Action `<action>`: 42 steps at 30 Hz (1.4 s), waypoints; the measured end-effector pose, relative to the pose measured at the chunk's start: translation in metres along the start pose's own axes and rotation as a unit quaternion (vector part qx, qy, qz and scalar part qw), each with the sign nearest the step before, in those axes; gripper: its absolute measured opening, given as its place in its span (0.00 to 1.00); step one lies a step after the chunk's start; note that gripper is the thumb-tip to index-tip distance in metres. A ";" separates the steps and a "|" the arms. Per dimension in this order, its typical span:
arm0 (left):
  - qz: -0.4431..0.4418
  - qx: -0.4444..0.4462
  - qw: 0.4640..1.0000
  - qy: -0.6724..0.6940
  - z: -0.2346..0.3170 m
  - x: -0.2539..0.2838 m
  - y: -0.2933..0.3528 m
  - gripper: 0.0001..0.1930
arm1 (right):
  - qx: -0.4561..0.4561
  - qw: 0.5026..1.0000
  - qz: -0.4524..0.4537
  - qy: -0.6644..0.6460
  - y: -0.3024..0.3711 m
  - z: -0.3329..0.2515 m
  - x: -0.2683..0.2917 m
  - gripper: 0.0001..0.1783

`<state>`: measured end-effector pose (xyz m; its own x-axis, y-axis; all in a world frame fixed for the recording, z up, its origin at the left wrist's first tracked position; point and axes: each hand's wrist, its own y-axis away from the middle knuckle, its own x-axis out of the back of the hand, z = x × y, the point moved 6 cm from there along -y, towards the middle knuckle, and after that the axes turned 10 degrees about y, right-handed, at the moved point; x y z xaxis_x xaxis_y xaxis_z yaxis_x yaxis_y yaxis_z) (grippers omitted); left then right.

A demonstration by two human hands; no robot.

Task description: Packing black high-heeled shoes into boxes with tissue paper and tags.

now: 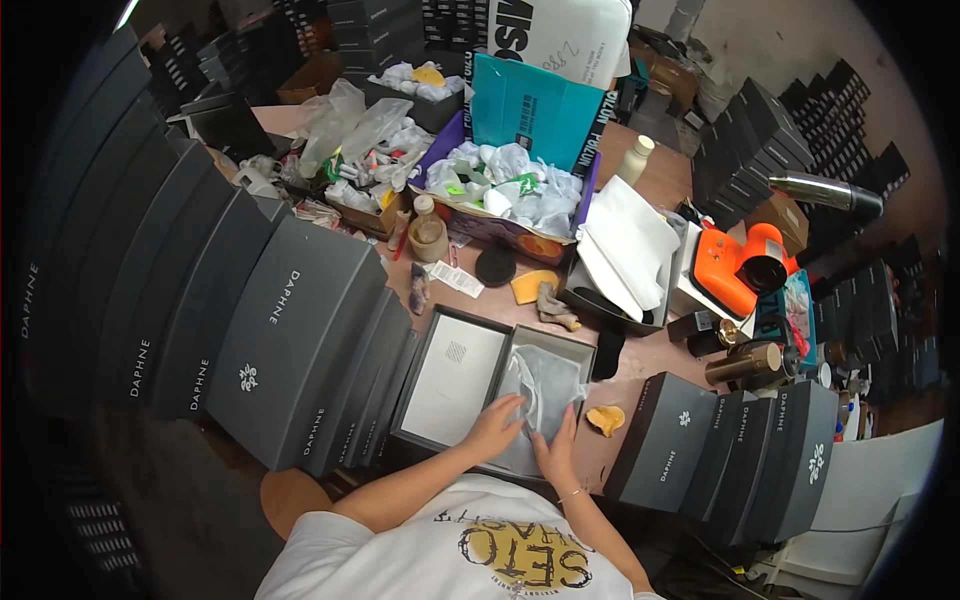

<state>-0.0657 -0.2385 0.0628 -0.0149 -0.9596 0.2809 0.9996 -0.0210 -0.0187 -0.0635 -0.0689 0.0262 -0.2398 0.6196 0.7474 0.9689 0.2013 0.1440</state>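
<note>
In front of me lies an open dark grey shoe box [581,352], lined with thin white tissue paper [545,378]. What the paper covers is hidden. My left hand [492,427] pinches the paper's left edge between fingers and thumb. On the right side of the paper rests my right hand [558,448], thumb apart and fingers stretched out. Against the box's left side sits its lid [450,372], white inside face up, with a small printed patch.
Closed shoe boxes stand in a row at left [290,330] and at right [665,445]. Beyond are a purple carton [500,228] of crumpled paper, a bottle [427,232], a black round lid [495,267], yellow sponge pieces [605,420], an orange device [728,270] and a heat gun [830,190].
</note>
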 end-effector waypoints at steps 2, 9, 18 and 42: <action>-0.002 0.059 0.997 0.054 -0.013 0.022 0.006 0.18 | 0.048 0.997 -0.008 0.059 0.003 -0.011 0.000 0.40; 0.141 0.056 0.988 -0.027 -0.043 0.087 -0.003 0.15 | 0.204 0.948 -0.039 0.240 -0.053 -0.088 0.030 0.14; 0.034 0.062 0.960 -0.271 -0.121 0.089 -0.039 0.32 | 0.322 0.941 -0.079 0.071 -0.269 -0.215 -0.076 0.15; 0.008 0.088 0.940 -0.331 -0.134 0.092 -0.044 0.32 | 0.283 0.935 -0.079 0.199 -0.390 -0.211 -0.109 0.08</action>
<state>-0.1145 -0.3631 -0.0395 -0.0394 -0.5737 0.8181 0.9889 0.0948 0.1142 -0.4021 -0.3752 0.0254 -0.2268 0.2400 0.9439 0.7080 0.7061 -0.0094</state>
